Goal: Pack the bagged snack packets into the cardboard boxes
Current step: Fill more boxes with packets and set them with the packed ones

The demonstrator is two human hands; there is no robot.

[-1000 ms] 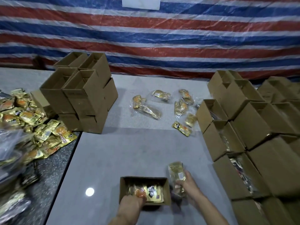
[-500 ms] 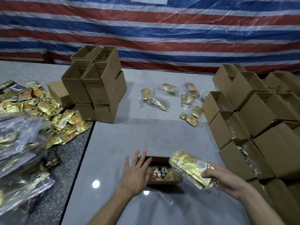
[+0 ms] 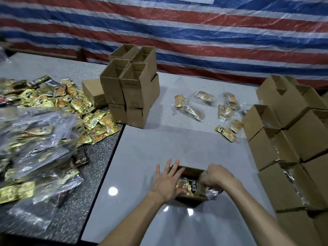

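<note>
Through the head camera, my left hand (image 3: 166, 181) lay flat, its fingers spread straight, pressing against the left end of the open cardboard box (image 3: 192, 170) on the grey table (image 3: 159, 148). My right hand (image 3: 219, 176) had its fingers curled round a bag of snack packets (image 3: 204, 187), partly inside the box's right end. Loose bags (image 3: 190, 110) lay well beyond.

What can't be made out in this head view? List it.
Head view:
Open box: packet count hidden under left hand and right hand.
Right hand: whether it grips or only presses the bagged packet; its fingers are hidden.
Left pile of bags: motion-blurred, cut by the left edge.
Right-side boxes: contents hidden by their walls; stack cut by the frame edge.
</note>
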